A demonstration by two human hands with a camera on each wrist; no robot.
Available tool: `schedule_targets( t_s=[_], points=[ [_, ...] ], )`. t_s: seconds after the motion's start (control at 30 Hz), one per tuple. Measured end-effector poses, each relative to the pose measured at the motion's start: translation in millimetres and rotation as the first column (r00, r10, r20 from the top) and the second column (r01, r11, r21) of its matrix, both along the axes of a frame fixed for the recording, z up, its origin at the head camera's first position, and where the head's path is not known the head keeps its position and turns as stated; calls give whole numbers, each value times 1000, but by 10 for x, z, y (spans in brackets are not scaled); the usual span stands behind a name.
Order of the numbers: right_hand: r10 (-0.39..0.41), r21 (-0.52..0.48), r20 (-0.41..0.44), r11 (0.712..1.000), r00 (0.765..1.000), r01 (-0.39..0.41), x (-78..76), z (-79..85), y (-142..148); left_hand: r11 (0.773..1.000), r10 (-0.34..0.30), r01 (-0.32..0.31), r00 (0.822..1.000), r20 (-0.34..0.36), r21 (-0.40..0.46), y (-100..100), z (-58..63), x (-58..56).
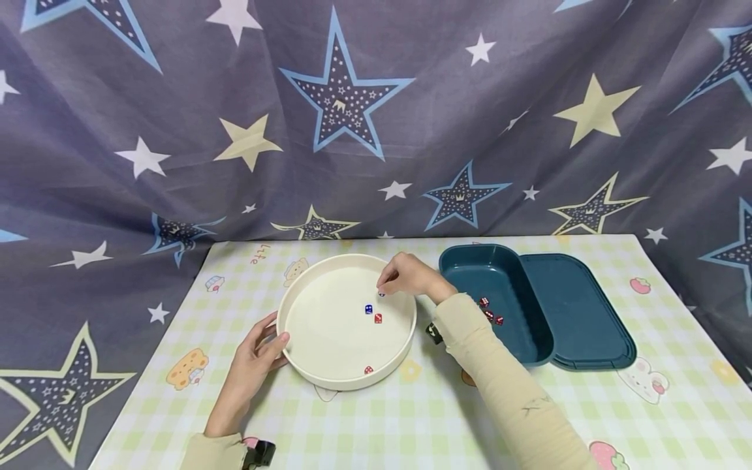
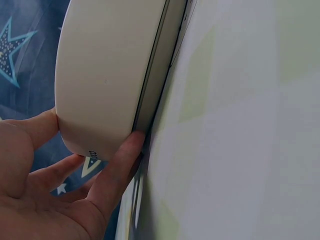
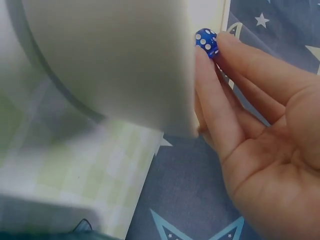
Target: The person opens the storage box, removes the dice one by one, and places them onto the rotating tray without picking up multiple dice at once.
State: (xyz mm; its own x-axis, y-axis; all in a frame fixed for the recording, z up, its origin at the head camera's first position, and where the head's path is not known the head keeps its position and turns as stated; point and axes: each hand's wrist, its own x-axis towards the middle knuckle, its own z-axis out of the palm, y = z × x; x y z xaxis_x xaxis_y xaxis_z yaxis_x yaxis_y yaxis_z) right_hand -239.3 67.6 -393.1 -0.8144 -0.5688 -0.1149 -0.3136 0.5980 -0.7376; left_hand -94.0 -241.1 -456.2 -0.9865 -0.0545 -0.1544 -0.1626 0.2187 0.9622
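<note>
The held blue die [image 3: 206, 42], with white pips, is inside the far right part of the round white tray [image 1: 323, 313], pinched between the fingertips and thumb of the right hand [image 1: 411, 277]; whether it touches the tray floor I cannot tell. It looks light, hard and smooth, unlikely to break but apt to slip or roll from a loose pinch, so two opposite faces seem the best hold. Nearer, a second blue die [image 1: 368, 309] and a red die [image 1: 378, 318] lie close together, and another red die [image 1: 368, 370] lies by the near wall. The left hand [image 1: 256, 356] grips the tray's left side, its thumb at the rim. To the right on the desk [image 1: 364, 431], a teal box [image 1: 490, 277] holds red dice [image 1: 499, 320], its lid [image 1: 578, 313] just beside it.
</note>
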Motion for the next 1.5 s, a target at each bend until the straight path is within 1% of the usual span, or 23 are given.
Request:
schedule_targets(
  t_s=[0.23,0.43,0.6,0.77,0.9,1.0,1.1,1.13,1.23,1.33,1.37,1.5],
  points=[
    [33,40,-38,999,999,-32,17,-81,-87,1000,0,0,1000,-2,-2,-4,-15,-1],
    [32,86,-21,996,999,-31,49,-111,-140,1000,-2,2,1000,0,2,0,4,1],
    [25,96,-8,995,1000,-24,63,-69,-126,1000,0,0,1000,-4,-5,-7,1,6],
    [38,90,-8,995,999,-37,62,-33,-88,1000,-2,2,1000,-14,-9,-24,-22,11],
    [45,81,-11,996,999,-44,62,20,-45,1000,-11,10,1000,-26,-7,-33,-29,14],
    [49,59,-1,997,999,-49,65,67,16,1000,-8,8,1000,-23,-8,-34,-31,18],
    [58,37,-14,998,998,-57,68,107,100,1000,-7,7,1000,-21,-8,-28,-35,14],
    [62,28,-32,998,998,-61,75,116,132,1000,-7,7,1000,-21,-7,-25,-35,12],
    [47,28,-50,999,998,-45,91,154,220,1000,-7,7,1000,-23,-7,-17,-42,7],
    [15,37,-47,999,999,-13,109,194,298,1000,-5,5,1000,-21,-7,-13,-48,7],
    [1,42,-33,999,999,1,108,203,323,1000,-4,4,1000,-20,-6,-13,-49,7],
    [-22,52,-46,998,999,24,116,242,433,1000,-8,8,1000,-23,-6,-12,-41,9]
  ],
)
